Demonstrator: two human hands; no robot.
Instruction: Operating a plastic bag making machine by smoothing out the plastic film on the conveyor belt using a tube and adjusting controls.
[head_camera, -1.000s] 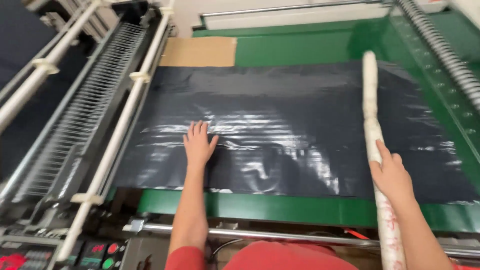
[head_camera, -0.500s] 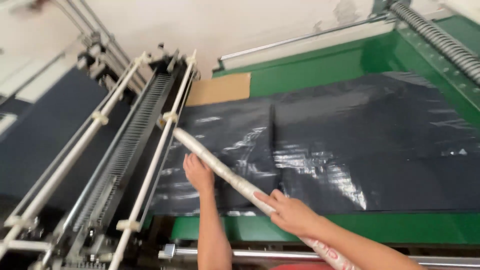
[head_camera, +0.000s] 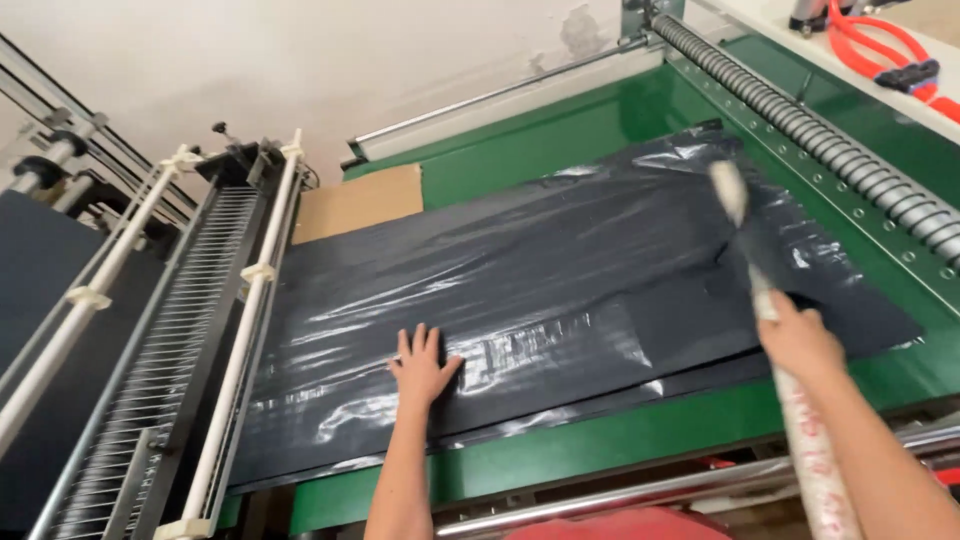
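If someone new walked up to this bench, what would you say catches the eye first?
The glossy black plastic sheet spread across the green table dominates the middle. The left hand lies flat on its near edge, while the right hand grips a long pale tube angled over the sheet's right side. A ridged metal roller runs along the far right.

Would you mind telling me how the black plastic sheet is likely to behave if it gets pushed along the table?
The black plastic sheet looks thin and wrinkled, so it would probably bunch rather than slide whole. Its glossy surface suggests it is slippery.
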